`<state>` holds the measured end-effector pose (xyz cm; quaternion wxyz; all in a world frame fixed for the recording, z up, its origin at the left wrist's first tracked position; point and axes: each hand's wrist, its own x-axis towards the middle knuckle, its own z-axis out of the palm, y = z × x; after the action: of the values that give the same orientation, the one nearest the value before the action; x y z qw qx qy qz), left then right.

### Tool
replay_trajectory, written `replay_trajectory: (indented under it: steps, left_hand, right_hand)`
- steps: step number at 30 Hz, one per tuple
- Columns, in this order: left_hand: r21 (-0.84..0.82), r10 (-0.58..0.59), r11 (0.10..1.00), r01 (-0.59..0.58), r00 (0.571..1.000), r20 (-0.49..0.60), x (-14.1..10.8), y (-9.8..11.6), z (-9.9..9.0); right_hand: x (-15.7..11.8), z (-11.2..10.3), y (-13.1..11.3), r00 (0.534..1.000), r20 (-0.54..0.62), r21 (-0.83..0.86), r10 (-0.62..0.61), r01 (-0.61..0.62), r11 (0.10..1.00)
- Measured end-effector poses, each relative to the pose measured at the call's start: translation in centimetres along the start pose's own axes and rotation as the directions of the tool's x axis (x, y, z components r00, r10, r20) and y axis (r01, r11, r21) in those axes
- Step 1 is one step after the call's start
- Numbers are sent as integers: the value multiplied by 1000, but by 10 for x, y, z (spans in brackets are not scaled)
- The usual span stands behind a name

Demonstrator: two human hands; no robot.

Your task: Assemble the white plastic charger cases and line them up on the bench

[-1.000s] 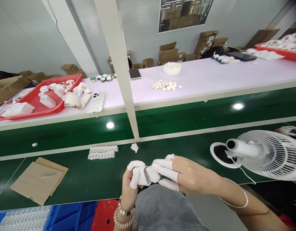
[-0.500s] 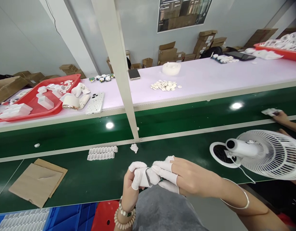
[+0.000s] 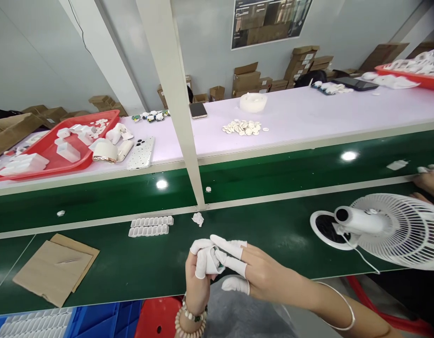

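Note:
My left hand, in white finger cots and with beads at the wrist, is closed around a small white plastic housing. A bit of green circuit board shows at the housing's open end. My right hand, also in white finger cots, reaches over from the right. Its index and middle fingertips press on the housing's top and opening, while its thumb stays apart below. The inside of the housing is mostly hidden by these fingers.
Ahead lie white pill-box-like strips, a crumpled white scrap and cardboard sheets with tweezers. A white fan stands right. The upper shelf holds a red tray and white discs. A co-worker's hand is far right.
My right fingers have moved left onto the housing, and the white part with circuit board they held is now mostly inside it. The co-worker's hand has let go of a white piece on the green strip.

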<state>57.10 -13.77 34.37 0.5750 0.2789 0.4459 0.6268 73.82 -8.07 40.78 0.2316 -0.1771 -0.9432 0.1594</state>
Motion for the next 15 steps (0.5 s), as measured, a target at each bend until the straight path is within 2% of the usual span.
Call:
replay_trajectory:
  steps: [4,6,7,8,9,12,15]
  left_hand:
    - [57,-101,993,103,994,-41,13,-26,-6]
    - [189,-169,966,179,983,-70,24,-50,-18]
    - [304,-190,930,207,978,-85,31,-63,-28]
    - [458,-173,866,200,980,-101,40,-76,-39]
    - [627,-126,760,171,985,-116,49,-87,-53]
    - [760,0,634,145,982,-188,79,-104,-100]
    - [846,148,512,149,955,-258,107,-96,-141]
  right_hand:
    - [1,37,21,991,-41,126,125,-119,985]
    - [1,65,40,976,-66,223,206,-187,957]
    - [0,80,51,967,-40,259,251,-232,937]
    - [-1,95,63,954,5,273,298,-288,918]
    - [-2,109,77,931,54,264,360,-361,895]
    - [-5,145,129,831,132,195,540,-556,808]
    - [-1,165,194,737,138,117,662,-675,728]
